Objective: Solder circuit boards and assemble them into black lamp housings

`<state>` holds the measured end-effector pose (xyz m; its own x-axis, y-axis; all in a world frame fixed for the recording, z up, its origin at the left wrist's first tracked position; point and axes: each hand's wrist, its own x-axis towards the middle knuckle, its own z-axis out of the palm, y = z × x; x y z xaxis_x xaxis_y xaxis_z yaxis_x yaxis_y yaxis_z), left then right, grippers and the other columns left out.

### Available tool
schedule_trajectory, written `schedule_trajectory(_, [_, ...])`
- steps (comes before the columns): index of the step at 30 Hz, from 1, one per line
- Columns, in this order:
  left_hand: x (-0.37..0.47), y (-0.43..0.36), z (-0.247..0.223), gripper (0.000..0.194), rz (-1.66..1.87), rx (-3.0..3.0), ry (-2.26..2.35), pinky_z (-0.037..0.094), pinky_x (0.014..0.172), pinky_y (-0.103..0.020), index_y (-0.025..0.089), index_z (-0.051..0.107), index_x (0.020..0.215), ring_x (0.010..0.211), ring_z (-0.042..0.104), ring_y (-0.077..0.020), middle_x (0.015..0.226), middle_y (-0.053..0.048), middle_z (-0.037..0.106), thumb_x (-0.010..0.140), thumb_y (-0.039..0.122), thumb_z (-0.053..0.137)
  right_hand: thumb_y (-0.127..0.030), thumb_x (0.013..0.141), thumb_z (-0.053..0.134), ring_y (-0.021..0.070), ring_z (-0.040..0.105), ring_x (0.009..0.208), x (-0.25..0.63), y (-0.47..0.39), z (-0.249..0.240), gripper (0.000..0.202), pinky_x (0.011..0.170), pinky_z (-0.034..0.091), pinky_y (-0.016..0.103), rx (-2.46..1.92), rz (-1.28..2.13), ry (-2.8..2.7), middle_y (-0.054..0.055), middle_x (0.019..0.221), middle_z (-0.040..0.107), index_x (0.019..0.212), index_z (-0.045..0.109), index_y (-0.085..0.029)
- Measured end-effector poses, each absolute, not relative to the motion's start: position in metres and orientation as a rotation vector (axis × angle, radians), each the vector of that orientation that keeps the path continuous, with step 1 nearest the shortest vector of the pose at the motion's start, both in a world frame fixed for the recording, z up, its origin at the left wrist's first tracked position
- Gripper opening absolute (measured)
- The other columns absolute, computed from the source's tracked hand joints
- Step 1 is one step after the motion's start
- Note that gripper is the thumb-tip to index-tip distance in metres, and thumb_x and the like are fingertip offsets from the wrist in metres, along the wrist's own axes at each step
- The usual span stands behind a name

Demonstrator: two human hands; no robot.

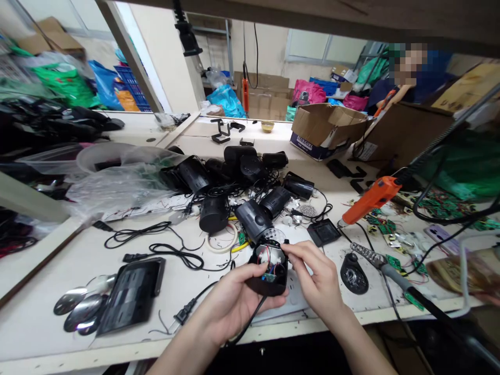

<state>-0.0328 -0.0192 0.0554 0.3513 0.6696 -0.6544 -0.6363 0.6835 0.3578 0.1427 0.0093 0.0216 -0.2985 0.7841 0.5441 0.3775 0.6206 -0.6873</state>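
Note:
My left hand [238,299] is wrapped round an opened black housing [266,286], with its thumb over the rim. Inside the housing show a metal plate, red and blue wires and a bit of green circuit board. A black cord runs down from it past my palm. The thumb and forefinger of my right hand [318,276] are pinched at the housing's upper right edge, by a small dark tab. Just behind stands another black cylindrical housing [253,220], with a perforated round disc [274,235] in front of it.
An orange electric screwdriver [369,200] hangs at the right, above a soldering iron [394,273] in that area. More black housings [195,176] are heaped at centre. Shiny oval discs [84,311] lie at left. Behind stands an open cardboard box [328,127]; another person [398,94] is beyond.

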Motion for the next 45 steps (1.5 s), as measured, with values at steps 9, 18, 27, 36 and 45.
schedule_trajectory(9, [-0.030,-0.013,0.049,0.022,0.765,0.019,0.841,0.059,0.071,-0.032,0.002,0.062,0.103,0.068,0.074,-0.0253,0.085,-0.016,0.074,0.086,0.016,0.057,-0.011,0.096,0.044,0.0165,0.063,0.080,0.150,0.009,0.020,0.030,0.068,0.052,0.028,-0.929,0.553,-1.962,0.007,0.089,0.064,0.113,0.067,-0.020])
schedule_trajectory(18, [-0.023,-0.017,0.052,0.012,0.806,0.089,0.878,0.058,0.065,-0.030,0.007,0.065,0.092,0.066,0.070,-0.0195,0.080,-0.011,0.072,0.084,0.011,0.058,-0.015,0.095,0.048,0.0174,0.065,0.082,0.153,0.008,0.019,0.019,0.072,0.052,0.028,-0.976,0.610,-1.971,0.006,0.089,0.067,0.105,0.064,-0.019])
schedule_trajectory(27, [-0.019,-0.019,0.052,0.011,0.784,0.120,0.857,0.056,0.070,-0.033,0.008,0.065,0.090,0.071,0.069,-0.0213,0.082,-0.011,0.071,0.081,0.014,0.064,-0.011,0.095,0.043,0.0163,0.062,0.078,0.157,0.014,0.026,0.028,0.069,0.052,0.028,-0.908,0.590,-2.093,0.005,0.086,0.064,0.113,0.063,-0.020])
schedule_trajectory(36, [-0.018,-0.018,0.056,0.015,0.807,0.218,0.887,0.053,0.061,-0.030,0.014,0.062,0.090,0.066,0.068,-0.0212,0.076,-0.007,0.069,0.077,0.016,0.068,-0.007,0.094,0.041,0.0160,0.058,0.074,0.157,0.015,0.023,0.032,0.064,0.050,0.027,-0.862,0.537,-2.139,0.004,0.081,0.058,0.114,0.063,-0.018])
schedule_trajectory(45, [-0.017,-0.011,0.057,0.016,0.805,0.255,0.962,0.054,0.056,-0.030,0.011,0.058,0.098,0.063,0.069,-0.0224,0.077,-0.009,0.068,0.082,0.011,0.059,-0.010,0.097,0.042,0.0152,0.060,0.081,0.162,0.018,0.020,0.033,0.071,0.051,0.027,-0.852,0.727,-2.069,0.004,0.088,0.059,0.120,0.063,-0.021])
